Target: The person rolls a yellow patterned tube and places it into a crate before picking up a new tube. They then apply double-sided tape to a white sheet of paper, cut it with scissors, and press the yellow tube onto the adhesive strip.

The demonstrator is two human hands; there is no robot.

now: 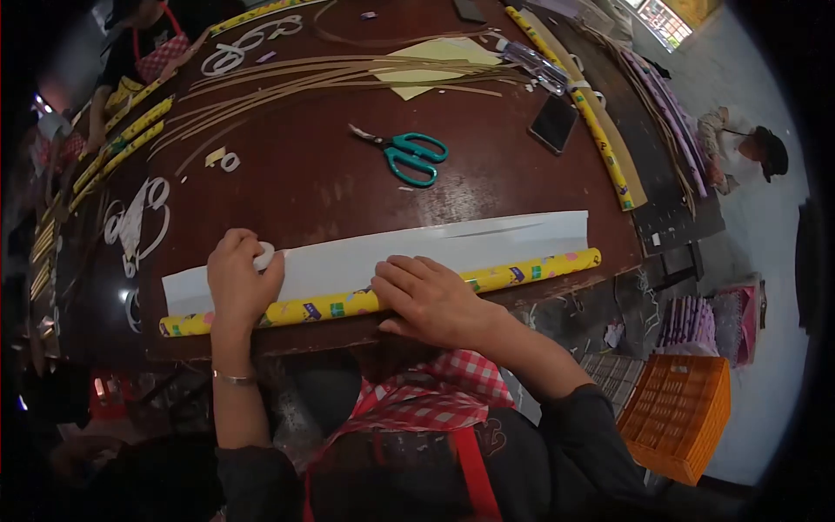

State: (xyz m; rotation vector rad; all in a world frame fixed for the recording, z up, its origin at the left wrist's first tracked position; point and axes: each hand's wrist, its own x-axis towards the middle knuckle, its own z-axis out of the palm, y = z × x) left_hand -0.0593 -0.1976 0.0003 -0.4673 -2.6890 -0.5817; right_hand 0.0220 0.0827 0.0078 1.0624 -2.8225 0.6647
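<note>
A sheet of wrapping paper, partly rolled up, lies along the near edge of the table. Its rolled part is a yellow printed tube, and a white flap of it spreads flat behind. My left hand rests on the flap near its left end, fingers closed on a small white roll of tape. My right hand is curled over the middle of the tube, its thumb on the near side. Teal-handled scissors lie on the table beyond my hands, blades partly apart.
Long brown strips and a pale yellow sheet lie across the table's back. A phone and another yellow roll are on the right. Co-workers stand at far left and right. An orange crate sits below right.
</note>
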